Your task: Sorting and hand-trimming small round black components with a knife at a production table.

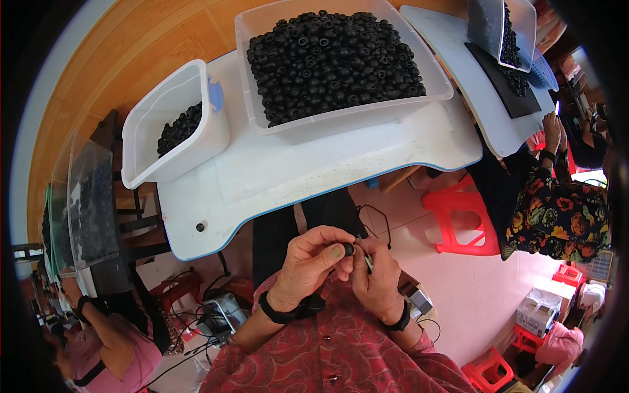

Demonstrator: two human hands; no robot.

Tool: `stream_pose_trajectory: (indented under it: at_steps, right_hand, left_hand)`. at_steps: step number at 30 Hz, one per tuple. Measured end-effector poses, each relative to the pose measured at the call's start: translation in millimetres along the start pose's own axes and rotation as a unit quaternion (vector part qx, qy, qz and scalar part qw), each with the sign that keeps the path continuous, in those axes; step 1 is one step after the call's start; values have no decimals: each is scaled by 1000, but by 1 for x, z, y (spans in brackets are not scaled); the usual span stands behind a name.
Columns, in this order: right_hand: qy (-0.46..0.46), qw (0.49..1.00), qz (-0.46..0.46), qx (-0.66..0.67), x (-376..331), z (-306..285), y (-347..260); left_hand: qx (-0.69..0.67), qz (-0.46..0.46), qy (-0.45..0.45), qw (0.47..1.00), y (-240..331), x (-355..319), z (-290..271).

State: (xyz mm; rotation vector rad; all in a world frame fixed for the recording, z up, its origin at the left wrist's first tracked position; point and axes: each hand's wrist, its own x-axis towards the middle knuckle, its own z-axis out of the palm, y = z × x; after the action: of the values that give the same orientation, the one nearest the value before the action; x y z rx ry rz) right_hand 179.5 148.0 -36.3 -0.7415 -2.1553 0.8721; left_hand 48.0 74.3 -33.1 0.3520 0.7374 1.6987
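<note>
Above my lap, in front of the table edge, my left hand [306, 263] pinches a small round black ring-shaped part [348, 249] between thumb and fingers. My right hand [380, 278] is closed on a thin tool with a pale, narrow body [369, 263]; its kind cannot be made out. Both hands meet at the black part, and the fingers partly hide the tool's tip. On the white table [288, 164] a large translucent bin [367, 111] is heaped with similar black parts [334, 65]. A smaller white tub [213, 134] holds fewer of them.
A lone black part [200, 227] lies near the table's left front corner. At right, a red stool [462, 213] stands by a co-worker in a floral top [557, 219]. A tilted bin [524, 39] sits on the neighbouring table. Another person [114, 347] is at lower left, near cables.
</note>
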Motion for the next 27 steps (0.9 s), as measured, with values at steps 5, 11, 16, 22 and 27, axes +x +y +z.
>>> stream_pose_trajectory:
  at_steps: [5,11,16,22,27]
  right_hand:
    - [-29,996,-30,-78,2,0,-8]
    - [-24,992,-50,-112,2,2,-9]
    - [-20,992,-57,-115,2,3,-10]
    - [-17,990,-60,-125,3,3,-13]
    - [-23,991,-53,-123,4,2,-15]
  left_hand:
    - [-5,5,7,1000,0,-4,-2]
    - [7,30,8,999,-3,-5,-4]
    - [19,37,7,999,-3,-6,-5]
    - [14,43,10,999,-3,-7,-5]
    - [20,42,19,999,-2,-7,-3]
